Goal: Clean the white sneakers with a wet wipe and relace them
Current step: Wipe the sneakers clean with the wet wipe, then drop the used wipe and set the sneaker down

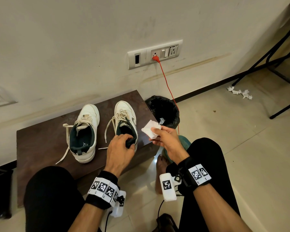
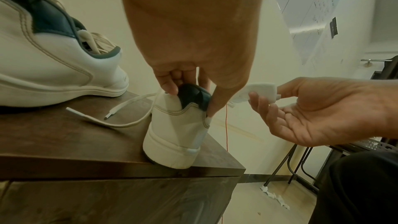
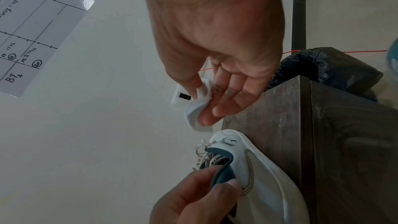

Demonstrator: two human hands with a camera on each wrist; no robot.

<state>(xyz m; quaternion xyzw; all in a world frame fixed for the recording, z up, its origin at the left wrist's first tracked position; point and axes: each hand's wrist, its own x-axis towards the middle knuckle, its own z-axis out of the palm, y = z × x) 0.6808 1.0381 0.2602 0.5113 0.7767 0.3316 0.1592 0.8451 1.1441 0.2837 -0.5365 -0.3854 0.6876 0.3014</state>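
Note:
Two white sneakers with dark green linings stand on a dark wooden bench [image 1: 40, 144], toes toward the wall. The left sneaker [image 1: 84, 134] stands alone with loose laces. My left hand [image 1: 122, 144] grips the dark heel collar of the right sneaker [image 1: 125, 114], thumb outside and fingers inside; the left wrist view shows this heel [image 2: 176, 129] at the bench corner. My right hand [image 1: 164, 138] hovers just right of that shoe, pinching a folded white wet wipe [image 1: 151, 128] between thumb and fingers. The wipe [image 3: 199, 108] hangs above the shoe's side [image 3: 247, 156] without touching it.
A bin lined with a black bag [image 1: 164, 111] stands right of the bench. A red cable [image 1: 167, 84] runs down from a wall socket [image 1: 155, 53] past the bin. Crumpled tissues [image 1: 239, 92] lie on the floor near black chair legs [image 1: 274, 64]. My knees frame the bench.

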